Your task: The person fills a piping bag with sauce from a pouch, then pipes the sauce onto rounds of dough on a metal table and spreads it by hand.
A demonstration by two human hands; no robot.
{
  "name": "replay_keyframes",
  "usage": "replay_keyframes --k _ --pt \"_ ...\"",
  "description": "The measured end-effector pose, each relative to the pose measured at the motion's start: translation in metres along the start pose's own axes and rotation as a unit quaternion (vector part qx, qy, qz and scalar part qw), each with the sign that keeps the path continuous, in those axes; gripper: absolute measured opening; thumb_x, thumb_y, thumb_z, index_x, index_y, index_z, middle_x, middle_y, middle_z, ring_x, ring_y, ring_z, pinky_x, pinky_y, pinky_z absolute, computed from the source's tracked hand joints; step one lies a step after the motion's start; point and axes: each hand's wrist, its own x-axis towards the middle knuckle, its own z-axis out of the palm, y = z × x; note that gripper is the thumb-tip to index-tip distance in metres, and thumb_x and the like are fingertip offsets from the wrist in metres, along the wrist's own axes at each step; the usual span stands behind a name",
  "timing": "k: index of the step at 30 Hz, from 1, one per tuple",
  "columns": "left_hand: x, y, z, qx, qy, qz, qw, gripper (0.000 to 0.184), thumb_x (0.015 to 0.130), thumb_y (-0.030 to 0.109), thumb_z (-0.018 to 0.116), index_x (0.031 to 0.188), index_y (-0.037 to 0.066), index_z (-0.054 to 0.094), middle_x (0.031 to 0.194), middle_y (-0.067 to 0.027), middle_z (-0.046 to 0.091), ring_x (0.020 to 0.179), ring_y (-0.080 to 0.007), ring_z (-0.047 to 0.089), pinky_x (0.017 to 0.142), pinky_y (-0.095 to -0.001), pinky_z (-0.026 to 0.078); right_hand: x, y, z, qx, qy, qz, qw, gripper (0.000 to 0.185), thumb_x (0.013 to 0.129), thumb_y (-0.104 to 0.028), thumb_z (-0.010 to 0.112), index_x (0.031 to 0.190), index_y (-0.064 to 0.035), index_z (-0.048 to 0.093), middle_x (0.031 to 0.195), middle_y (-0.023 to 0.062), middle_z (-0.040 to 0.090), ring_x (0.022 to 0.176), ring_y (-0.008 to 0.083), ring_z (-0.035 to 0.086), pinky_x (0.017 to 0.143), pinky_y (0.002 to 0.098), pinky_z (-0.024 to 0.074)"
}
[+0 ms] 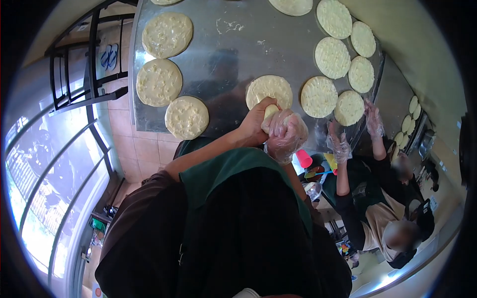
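Clasping dough (271, 110), left hand (257, 123) and gloved right hand (286, 131) mostly hide it.

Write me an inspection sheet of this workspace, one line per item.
Surface: steel table, with pale smears on it.
Job's things: flat dough rounds with lumpy tops, along the left and right sides; one lies just beyond the hands.
Clutter: pink cup beside the table's near edge.
Grippers: left hand, bare, grips a pale dough piece; right hand, in a clear plastic glove, is closed against it, its contents hidden.
Cables: nothing seen.
Surroundings: black metal rack and blue slippers at left; a co-worker at right, hands gloved.
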Motion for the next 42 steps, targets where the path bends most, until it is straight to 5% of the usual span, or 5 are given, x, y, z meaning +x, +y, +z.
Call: replay_keyframes --k 22,26,31,35,42 --pt "-0.006 -0.017 -0.014 0.242 0.139 0.074 0.957 0.022 0.085 0.024 0.052 0.091 0.003 0.055 0.081 -0.0109 0.06 0.077 -0.0247 0.06 0.076 -0.0362 0.049 -0.017 0.022 -0.051 -0.095 -0.061 0.083 0.99 0.026 0.09 -0.013 0.039 0.065 -0.0099 0.038 0.066 0.002 0.042 0.059 0.0108 0.043 0.052 0.0268 0.0361" --pt "0.027 -0.019 -0.035 0.071 0.057 0.048 0.995 0.026 0.084 0.025 0.053 0.094 0.001 0.054 0.079 -0.0104 0.057 0.073 -0.0244 0.06 0.07 -0.039 0.05 0.001 0.004 -0.024 -0.385 -0.016 -0.154 0.91 0.029 0.089 -0.012 0.041 0.061 -0.0058 0.039 0.056 0.0037 0.038 0.048 0.0131 0.039 0.044 0.0301 0.0308" --pt "0.062 0.003 -0.01 0.024 0.019 0.037 0.999 0.027 0.083 0.024 0.056 0.095 0.0 0.054 0.079 -0.0116 0.056 0.071 -0.0254 0.06 0.066 -0.0404 0.05 0.04 0.018 -0.032 -0.194 -0.075 -0.1 0.973 0.023 0.086 -0.006 0.045 0.064 -0.0037 0.041 0.057 0.006 0.044 0.048 0.0169 0.042 0.045 0.0316 0.0314" --pt "0.026 -0.025 -0.029 0.162 0.112 0.082 0.977 0.022 0.084 0.022 0.053 0.092 0.001 0.054 0.081 -0.0109 0.058 0.072 -0.0235 0.06 0.068 -0.038 0.05 0.009 0.023 -0.051 -0.523 -0.01 -0.42 0.741 0.01 0.08 -0.006 0.054 0.072 -0.0031 0.048 0.062 0.0074 0.048 0.05 0.023 0.048 0.046 0.0369 0.0347" --pt "0.041 -0.018 -0.023 0.152 0.055 0.104 0.981 0.028 0.081 0.025 0.057 0.092 -0.001 0.056 0.077 -0.0105 0.057 0.067 -0.0235 0.059 0.061 -0.0407 0.049 0.012 0.055 -0.081 -0.414 -0.03 -0.248 0.875 0.015 0.076 -0.006 0.061 0.09 -0.0015 0.055 0.075 0.0095 0.057 0.058 0.0278 0.054 0.048 0.0397 0.0373"
